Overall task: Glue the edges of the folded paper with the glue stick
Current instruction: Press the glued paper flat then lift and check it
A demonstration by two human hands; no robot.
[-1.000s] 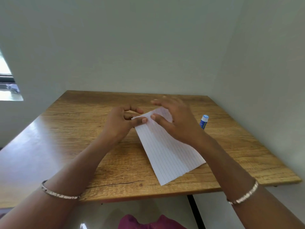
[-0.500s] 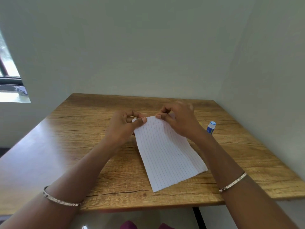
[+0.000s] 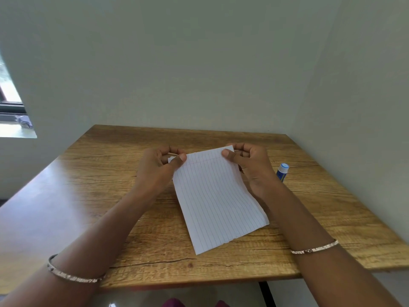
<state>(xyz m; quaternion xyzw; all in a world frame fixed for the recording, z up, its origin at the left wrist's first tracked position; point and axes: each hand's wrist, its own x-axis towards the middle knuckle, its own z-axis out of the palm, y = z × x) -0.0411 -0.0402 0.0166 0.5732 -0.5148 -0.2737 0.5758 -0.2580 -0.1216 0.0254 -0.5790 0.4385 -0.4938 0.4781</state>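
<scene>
A white lined sheet of folded paper [image 3: 215, 200] lies slanted on the wooden table [image 3: 88, 196], its far end lifted. My left hand [image 3: 158, 168] pinches the far left corner between thumb and fingers. My right hand [image 3: 250, 165] pinches the far right corner the same way. A blue glue stick [image 3: 282, 171] with a white cap lies on the table just right of my right hand, partly hidden behind it and untouched.
The table stands in a corner, with a pale wall behind it and another along its right side. A window [image 3: 11, 116] shows at the far left. The table's front edge is close to me, with a dark leg [image 3: 266, 293] beneath.
My right hand went from lying flat over the paper's far end to pinching its right corner. Both hands have lifted and spread the far edge. The camera view shifted slightly.
</scene>
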